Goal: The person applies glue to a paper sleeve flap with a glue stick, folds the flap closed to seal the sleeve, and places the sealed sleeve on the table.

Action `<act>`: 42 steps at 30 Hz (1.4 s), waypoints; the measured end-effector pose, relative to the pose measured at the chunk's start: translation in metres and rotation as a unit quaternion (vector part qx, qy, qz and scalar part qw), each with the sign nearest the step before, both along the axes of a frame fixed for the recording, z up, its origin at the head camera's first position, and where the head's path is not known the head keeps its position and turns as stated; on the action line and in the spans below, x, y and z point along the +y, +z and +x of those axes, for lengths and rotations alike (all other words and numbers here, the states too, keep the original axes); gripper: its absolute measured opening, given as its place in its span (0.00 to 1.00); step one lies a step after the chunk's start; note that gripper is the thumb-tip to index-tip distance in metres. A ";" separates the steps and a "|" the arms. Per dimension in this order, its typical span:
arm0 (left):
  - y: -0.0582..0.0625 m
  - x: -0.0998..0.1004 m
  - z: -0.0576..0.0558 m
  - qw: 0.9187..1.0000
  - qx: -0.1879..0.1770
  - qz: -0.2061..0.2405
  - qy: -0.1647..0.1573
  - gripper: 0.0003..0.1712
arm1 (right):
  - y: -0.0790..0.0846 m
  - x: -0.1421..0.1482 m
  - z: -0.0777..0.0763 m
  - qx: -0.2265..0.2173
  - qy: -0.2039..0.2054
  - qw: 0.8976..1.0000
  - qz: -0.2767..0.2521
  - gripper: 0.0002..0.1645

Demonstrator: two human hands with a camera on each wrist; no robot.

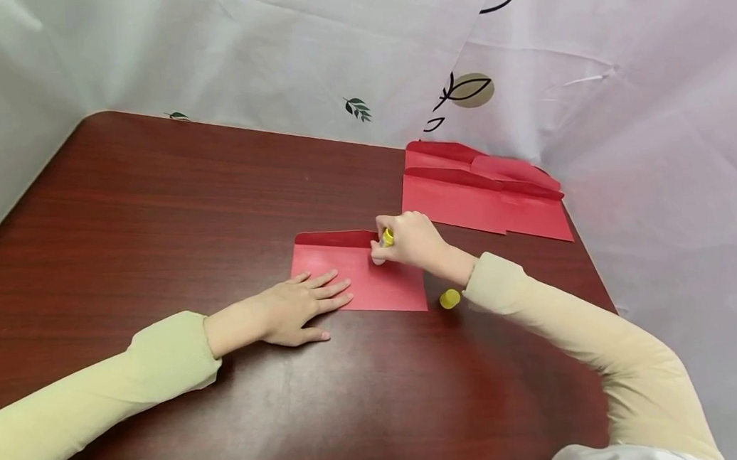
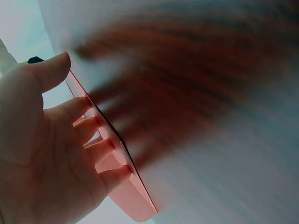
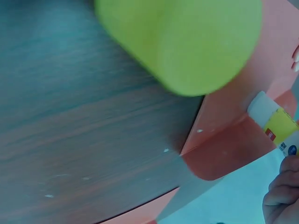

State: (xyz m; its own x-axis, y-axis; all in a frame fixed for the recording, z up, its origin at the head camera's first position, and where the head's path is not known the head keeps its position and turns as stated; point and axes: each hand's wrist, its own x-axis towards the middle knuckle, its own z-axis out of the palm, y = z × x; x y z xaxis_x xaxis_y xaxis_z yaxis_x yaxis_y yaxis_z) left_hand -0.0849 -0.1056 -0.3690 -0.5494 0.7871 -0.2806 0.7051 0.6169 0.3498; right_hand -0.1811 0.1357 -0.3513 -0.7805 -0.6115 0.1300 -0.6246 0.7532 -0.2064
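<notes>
A red envelope (image 1: 388, 285) lies on the dark wood table, its flap (image 1: 333, 239) raised along the far edge. My left hand (image 1: 300, 306) rests flat on its left part, fingers spread and straight; the left wrist view shows the fingertips on the envelope (image 2: 114, 135). My right hand (image 1: 414, 241) grips a glue stick (image 1: 387, 238) with a yellow band. In the right wrist view the glue stick's white end (image 3: 261, 108) meets the envelope (image 3: 233, 109) near the flap fold. A yellow cap (image 1: 450, 299) stands on the table just right of the envelope.
More red envelopes (image 1: 456, 195) lie overlapping at the table's far right, their flaps up. Behind the table (image 1: 211, 184) hangs a pale curtain (image 1: 254, 67) with leaf prints, and it also runs along the right side.
</notes>
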 end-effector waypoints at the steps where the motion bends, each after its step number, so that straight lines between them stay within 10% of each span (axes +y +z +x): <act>1: 0.000 0.000 0.000 1.000 -0.003 -0.001 0.002 0.40 | 0.000 0.003 0.000 -0.002 -0.004 1.000 0.000 0.12; 42: 0.002 -0.003 -0.003 1.000 -0.002 0.015 -0.002 0.39 | -0.003 0.068 0.005 -0.049 -0.056 0.995 -0.061 0.13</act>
State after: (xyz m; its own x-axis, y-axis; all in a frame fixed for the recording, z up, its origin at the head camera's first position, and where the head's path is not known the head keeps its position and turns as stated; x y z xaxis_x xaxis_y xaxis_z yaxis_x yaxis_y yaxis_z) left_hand -0.0875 -0.1089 -0.3669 -0.5448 0.7976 -0.2588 0.7068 0.6029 0.3701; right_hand -0.1763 0.2034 -0.3540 -0.8551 -0.5048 0.1182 -0.5110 0.7821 -0.3567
